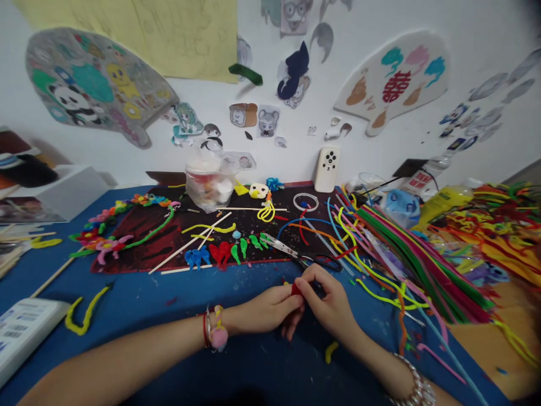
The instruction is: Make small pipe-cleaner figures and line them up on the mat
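A red pipe-cleaner piece (296,290) is pinched exactly where the fingertips of both hands meet; the left hand (268,311) is closed on it from one side, the right hand (332,301) from the other, so neither is nearer; its long axis cannot be told, being mostly covered; scissors (296,256) lie just beyond the knuckles.

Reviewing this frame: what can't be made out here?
Head view only.
Red piece: shape hidden by the left hand and right hand pinching it.
Plastic tub: contents blurred behind its cloudy wall.
White box: cut off by the left edge; label print too small.
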Demonstrator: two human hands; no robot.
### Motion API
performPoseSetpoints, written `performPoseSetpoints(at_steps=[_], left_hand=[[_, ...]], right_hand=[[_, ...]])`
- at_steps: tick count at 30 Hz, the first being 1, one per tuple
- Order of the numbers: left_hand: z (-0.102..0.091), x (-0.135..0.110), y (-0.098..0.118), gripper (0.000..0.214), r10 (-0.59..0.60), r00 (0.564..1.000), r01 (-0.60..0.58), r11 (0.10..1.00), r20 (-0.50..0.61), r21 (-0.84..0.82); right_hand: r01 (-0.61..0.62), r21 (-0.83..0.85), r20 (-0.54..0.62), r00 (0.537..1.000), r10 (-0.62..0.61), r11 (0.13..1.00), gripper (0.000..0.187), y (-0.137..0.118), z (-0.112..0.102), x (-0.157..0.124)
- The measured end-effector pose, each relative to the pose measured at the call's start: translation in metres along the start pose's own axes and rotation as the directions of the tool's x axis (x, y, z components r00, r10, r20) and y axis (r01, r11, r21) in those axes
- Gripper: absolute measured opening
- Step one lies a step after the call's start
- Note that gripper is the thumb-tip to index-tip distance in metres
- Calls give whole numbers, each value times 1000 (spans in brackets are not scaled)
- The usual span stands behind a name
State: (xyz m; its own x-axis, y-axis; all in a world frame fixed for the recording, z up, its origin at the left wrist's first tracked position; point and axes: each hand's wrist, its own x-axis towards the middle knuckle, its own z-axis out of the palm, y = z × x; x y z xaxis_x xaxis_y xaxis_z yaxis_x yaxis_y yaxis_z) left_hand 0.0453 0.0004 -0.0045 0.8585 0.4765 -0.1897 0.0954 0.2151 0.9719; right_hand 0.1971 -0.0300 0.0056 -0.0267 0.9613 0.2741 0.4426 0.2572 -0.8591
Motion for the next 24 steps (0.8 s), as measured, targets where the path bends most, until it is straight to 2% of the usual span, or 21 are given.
performPoseSetpoints(at_steps=[4,8,9,11,13,16,18,21,24], left_hand=[[-3,-1,3,29,-32,999,33,999,-39,14],[-12,-1,9,25,-139,990,140,990,22,-20],[-15,-1,11,24,-154,988,153,987,31,40],[-19,-3,16,25,-124,992,119,956,2,269],[-23,-5,21,29,20,998,14,827,-54,562],[-26,-8,27,34,228,973,-95,522,-31,848],[-27,-10,28,36,252,967,-129,349,40,928],[-28,-13,26,36,255,957,-174,132,136,976],[-27,-14,21,36,275,953,-139,35,124,990]], right_hand=[[-34,28,-4,999,35,999,24,0,1,1],[-161,154,112,983,144,975,21,6,-2,6],[-187,181,159,974,159,965,19,9,-4,7],[-214,188,237,957,167,959,16,12,-7,9],[-182,121,256,955,147,976,14,12,-11,9],[-91,-29,216,972,95,995,11,8,-14,8],[-74,-87,245,965,93,993,11,4,-14,7],[-18,-164,362,929,77,986,13,-1,-13,5],[134,-322,410,912,11,937,17,-1,-11,3]])
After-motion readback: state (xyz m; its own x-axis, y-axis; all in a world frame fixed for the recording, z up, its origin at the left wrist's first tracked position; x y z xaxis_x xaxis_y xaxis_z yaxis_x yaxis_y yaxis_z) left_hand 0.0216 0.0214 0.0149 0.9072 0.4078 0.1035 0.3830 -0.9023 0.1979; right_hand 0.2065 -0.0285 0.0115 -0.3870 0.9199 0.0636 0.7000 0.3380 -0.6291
